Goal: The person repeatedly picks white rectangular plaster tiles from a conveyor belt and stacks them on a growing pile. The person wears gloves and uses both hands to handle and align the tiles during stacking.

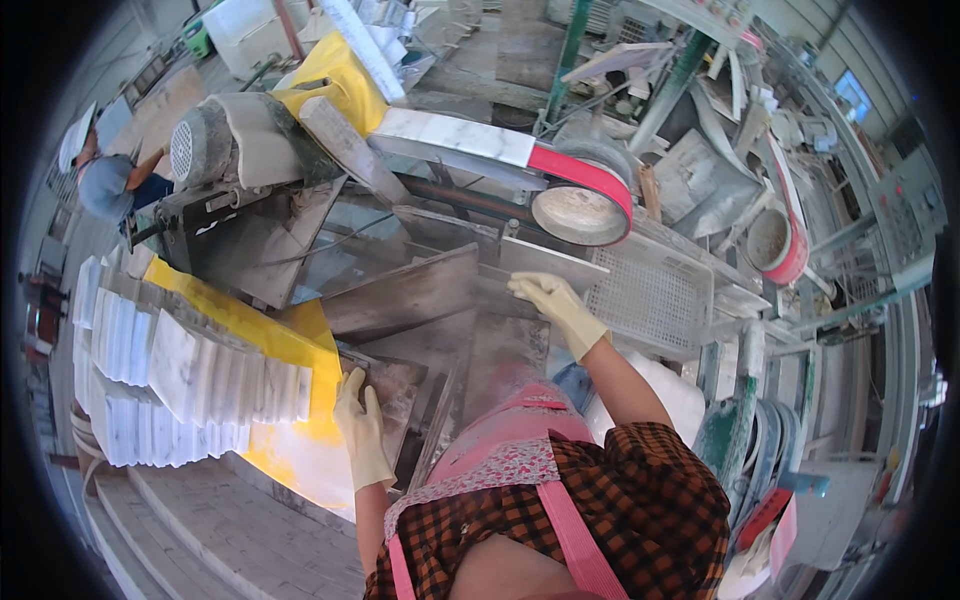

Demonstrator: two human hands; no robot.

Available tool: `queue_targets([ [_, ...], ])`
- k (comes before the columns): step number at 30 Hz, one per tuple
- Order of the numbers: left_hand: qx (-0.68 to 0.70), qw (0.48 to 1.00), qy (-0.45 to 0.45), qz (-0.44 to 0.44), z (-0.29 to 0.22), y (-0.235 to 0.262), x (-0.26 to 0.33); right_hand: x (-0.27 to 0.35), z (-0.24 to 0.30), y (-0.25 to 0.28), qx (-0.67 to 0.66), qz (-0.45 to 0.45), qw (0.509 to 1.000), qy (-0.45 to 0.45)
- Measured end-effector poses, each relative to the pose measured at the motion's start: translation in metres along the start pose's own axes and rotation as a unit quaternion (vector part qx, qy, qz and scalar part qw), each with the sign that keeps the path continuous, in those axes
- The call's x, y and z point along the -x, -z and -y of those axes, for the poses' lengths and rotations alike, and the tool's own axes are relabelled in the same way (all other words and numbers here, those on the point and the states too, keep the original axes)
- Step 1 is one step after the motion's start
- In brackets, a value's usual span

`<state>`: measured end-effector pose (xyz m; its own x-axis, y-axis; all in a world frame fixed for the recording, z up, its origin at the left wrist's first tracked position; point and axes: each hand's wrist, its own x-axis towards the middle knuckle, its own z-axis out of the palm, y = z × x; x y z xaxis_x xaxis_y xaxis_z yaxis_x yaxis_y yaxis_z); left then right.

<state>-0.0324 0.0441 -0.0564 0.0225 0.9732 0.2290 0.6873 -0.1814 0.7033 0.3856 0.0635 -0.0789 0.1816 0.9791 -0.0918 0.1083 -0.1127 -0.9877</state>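
The two hands are well apart, both in cream-coloured rubber gloves. The left hand [358, 412] is low, with the thumb spread away from the fingers, beside the edge of a bright yellow sheet dusted with white [303, 435]; whether it rests on that edge cannot be told. The right hand [562, 308] reaches farther forward, fingers bent, at the near side of a flat, white, rectangular stone slab [552, 262]. The slab lies just beyond the right hand's fingers, slanting down toward the right; whether the fingers grip it or only lie against it is unclear.

Between the hands and slightly forward is a dusty brown, tapering flat board [405, 292]. To the left of the left hand, white grey-veined stone slabs [205, 375] stand close together in a stacked row, next to the yellow sheet. Directly right of the right hand is a white perforated plastic crate [650, 300].

Beyond the right hand, a red band [590, 168] curves round a round, dust-covered wheel [582, 216]; a long white strip with grey marbling [455, 133] runs leftward from the band. Farther forward and left of the left hand is a grey motor with a round perforated cover [205, 140], and past it a co-worker in a white hat and blue-grey top [105, 185]. Nearer than both hands, a dusty pink apron [520, 420] covers the wearer's front over a black-and-orange checked shirt [650, 490].
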Motion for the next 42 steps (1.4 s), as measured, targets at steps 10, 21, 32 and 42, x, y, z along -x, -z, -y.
queue_targets([
  [10,-0.039,0.978,0.180,-0.096,0.012,-0.028,-0.010,-0.215,0.036,0.058,0.318,-0.111,0.910,0.242],
  [21,-0.113,0.940,0.238,-0.218,-0.016,-0.066,-0.021,-0.273,0.020,0.062,0.531,-0.055,0.800,0.272],
  [32,-0.253,0.927,0.177,-0.212,-0.025,-0.067,-0.023,-0.265,0.024,0.054,0.554,-0.052,0.807,0.198],
  [42,-0.209,0.940,0.164,-0.216,-0.026,-0.064,-0.021,-0.258,0.039,0.055,0.564,-0.032,0.810,0.159],
])
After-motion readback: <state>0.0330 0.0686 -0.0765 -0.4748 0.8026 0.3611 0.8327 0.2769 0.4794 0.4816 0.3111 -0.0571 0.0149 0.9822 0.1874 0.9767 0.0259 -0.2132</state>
